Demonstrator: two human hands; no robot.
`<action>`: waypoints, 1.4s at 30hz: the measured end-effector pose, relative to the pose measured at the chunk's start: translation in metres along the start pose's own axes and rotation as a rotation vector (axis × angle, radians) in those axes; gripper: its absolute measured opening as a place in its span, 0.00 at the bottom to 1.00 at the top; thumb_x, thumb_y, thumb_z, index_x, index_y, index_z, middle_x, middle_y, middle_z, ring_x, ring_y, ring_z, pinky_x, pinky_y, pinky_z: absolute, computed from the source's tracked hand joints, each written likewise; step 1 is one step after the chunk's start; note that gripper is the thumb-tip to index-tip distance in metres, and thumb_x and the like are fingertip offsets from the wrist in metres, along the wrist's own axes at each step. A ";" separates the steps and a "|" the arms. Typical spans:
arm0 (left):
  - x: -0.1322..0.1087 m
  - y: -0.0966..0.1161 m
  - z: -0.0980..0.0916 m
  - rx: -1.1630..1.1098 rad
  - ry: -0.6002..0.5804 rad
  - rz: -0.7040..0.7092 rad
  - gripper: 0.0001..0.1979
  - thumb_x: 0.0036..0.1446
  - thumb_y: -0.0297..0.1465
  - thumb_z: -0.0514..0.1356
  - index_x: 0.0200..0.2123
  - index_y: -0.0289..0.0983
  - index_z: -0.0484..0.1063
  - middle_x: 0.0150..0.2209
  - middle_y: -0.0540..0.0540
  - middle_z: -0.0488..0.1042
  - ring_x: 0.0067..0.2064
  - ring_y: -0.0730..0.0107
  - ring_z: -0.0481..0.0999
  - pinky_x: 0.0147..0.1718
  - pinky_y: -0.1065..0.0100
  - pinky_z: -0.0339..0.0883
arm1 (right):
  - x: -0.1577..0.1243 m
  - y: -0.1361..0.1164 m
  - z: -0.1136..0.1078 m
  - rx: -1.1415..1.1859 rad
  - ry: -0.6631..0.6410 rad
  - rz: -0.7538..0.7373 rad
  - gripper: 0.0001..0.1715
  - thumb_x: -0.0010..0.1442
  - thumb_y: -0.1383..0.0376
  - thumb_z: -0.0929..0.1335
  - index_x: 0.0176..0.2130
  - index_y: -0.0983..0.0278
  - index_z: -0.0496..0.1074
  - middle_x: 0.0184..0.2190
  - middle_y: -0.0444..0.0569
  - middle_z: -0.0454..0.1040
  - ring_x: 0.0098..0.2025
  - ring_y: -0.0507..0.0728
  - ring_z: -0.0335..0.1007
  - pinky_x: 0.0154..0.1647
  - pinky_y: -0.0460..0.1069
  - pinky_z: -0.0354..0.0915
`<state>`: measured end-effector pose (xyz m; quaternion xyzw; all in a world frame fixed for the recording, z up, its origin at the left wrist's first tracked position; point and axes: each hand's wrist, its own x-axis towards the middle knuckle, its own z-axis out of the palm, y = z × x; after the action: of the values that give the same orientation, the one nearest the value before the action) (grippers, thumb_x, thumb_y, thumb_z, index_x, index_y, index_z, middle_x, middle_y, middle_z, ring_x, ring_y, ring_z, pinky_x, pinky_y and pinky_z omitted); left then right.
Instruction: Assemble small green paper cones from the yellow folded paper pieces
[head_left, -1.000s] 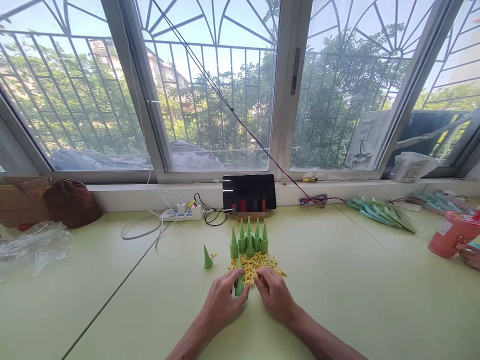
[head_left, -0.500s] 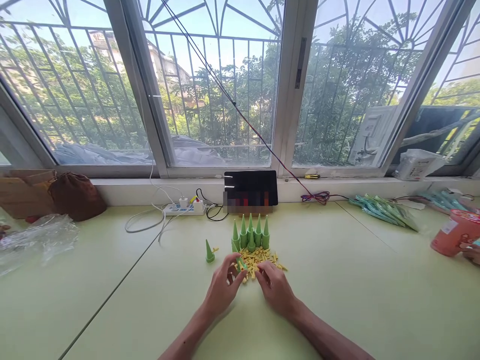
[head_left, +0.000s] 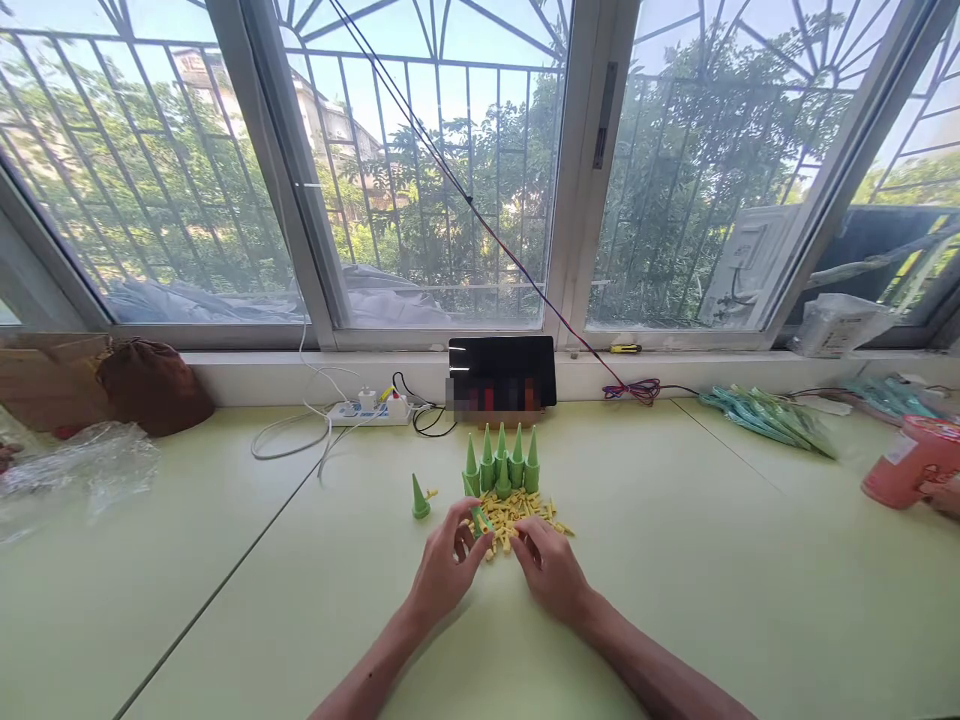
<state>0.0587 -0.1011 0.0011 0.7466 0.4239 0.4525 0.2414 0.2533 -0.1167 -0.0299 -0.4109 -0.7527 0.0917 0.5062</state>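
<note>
My left hand (head_left: pixel 444 550) is closed round a green cone (head_left: pixel 478 518), tilted, with a yellow end showing near the thumb. My right hand (head_left: pixel 552 566) is pinched at the right edge of a pile of small yellow pegs (head_left: pixel 529 512); a yellow bit shows at its fingertips, too small to make out fully. Behind the pile several green cones (head_left: pixel 501 462) stand upright in a tight group. One more green cone (head_left: pixel 420 498) stands apart to the left, a yellow peg beside it.
A dark tablet (head_left: pixel 502 372) leans at the back, a power strip (head_left: pixel 369 412) with cables to its left. Clear plastic (head_left: pixel 90 470) lies far left. Green and blue bags (head_left: pixel 769 420) lie right, near a red canister (head_left: pixel 909 465) with another person's hand (head_left: pixel 943 492) on it.
Both hands stay nearly in place, with slight finger movement. The view has shifted slightly. At the far right, the other person's hand has moved further onto the red canister.
</note>
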 end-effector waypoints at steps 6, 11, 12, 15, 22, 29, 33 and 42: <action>0.002 0.002 0.001 0.005 0.015 -0.002 0.16 0.65 0.36 0.58 0.54 0.41 0.64 0.34 0.53 0.71 0.22 0.79 0.68 0.22 0.75 0.65 | 0.000 -0.001 0.000 -0.007 0.005 -0.006 0.11 0.73 0.63 0.61 0.38 0.61 0.69 0.30 0.47 0.72 0.28 0.55 0.67 0.29 0.47 0.62; 0.003 -0.002 0.001 0.056 0.018 -0.008 0.17 0.65 0.38 0.59 0.54 0.39 0.67 0.30 0.53 0.70 0.22 0.78 0.63 0.22 0.74 0.62 | 0.002 -0.003 -0.002 -0.015 0.013 -0.016 0.10 0.72 0.64 0.62 0.39 0.62 0.70 0.30 0.47 0.73 0.29 0.55 0.69 0.29 0.47 0.64; 0.002 -0.003 0.001 0.064 0.015 -0.006 0.17 0.65 0.39 0.59 0.54 0.39 0.69 0.28 0.54 0.69 0.22 0.77 0.63 0.22 0.74 0.61 | 0.002 -0.004 -0.002 -0.013 0.013 -0.021 0.10 0.72 0.65 0.62 0.40 0.62 0.71 0.30 0.48 0.73 0.29 0.55 0.69 0.30 0.47 0.64; 0.001 -0.002 0.000 0.069 0.003 0.013 0.17 0.65 0.40 0.60 0.52 0.37 0.73 0.26 0.54 0.68 0.22 0.75 0.64 0.23 0.73 0.62 | 0.002 -0.004 -0.002 -0.006 0.014 -0.027 0.10 0.73 0.65 0.62 0.41 0.62 0.72 0.31 0.48 0.74 0.29 0.56 0.70 0.30 0.47 0.65; 0.002 0.001 0.000 0.086 0.005 0.027 0.17 0.65 0.42 0.60 0.49 0.36 0.76 0.30 0.49 0.73 0.22 0.75 0.64 0.23 0.72 0.62 | 0.002 -0.003 -0.001 0.014 0.029 -0.023 0.10 0.73 0.64 0.62 0.42 0.62 0.72 0.31 0.49 0.74 0.27 0.55 0.69 0.27 0.46 0.63; 0.002 0.002 -0.002 0.105 0.000 0.036 0.16 0.66 0.41 0.58 0.50 0.37 0.75 0.34 0.47 0.74 0.24 0.73 0.67 0.24 0.71 0.65 | 0.001 -0.001 0.001 0.019 0.035 -0.018 0.09 0.72 0.65 0.63 0.43 0.62 0.73 0.32 0.49 0.75 0.27 0.54 0.69 0.27 0.47 0.64; 0.002 0.001 -0.002 0.104 -0.028 0.039 0.15 0.68 0.40 0.57 0.49 0.38 0.75 0.36 0.47 0.73 0.25 0.73 0.68 0.26 0.70 0.66 | 0.001 0.000 0.002 0.027 0.037 -0.023 0.09 0.72 0.66 0.63 0.44 0.62 0.73 0.33 0.49 0.76 0.27 0.54 0.69 0.28 0.47 0.65; 0.000 0.002 0.002 0.134 -0.087 0.003 0.16 0.69 0.41 0.55 0.50 0.38 0.76 0.36 0.47 0.73 0.26 0.72 0.68 0.27 0.69 0.66 | 0.000 -0.001 0.002 0.012 0.001 -0.059 0.10 0.72 0.66 0.62 0.47 0.61 0.72 0.35 0.50 0.76 0.30 0.55 0.71 0.29 0.48 0.67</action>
<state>0.0614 -0.1023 0.0013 0.7806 0.4411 0.3905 0.2086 0.2511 -0.1171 -0.0304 -0.3854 -0.7638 0.0810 0.5113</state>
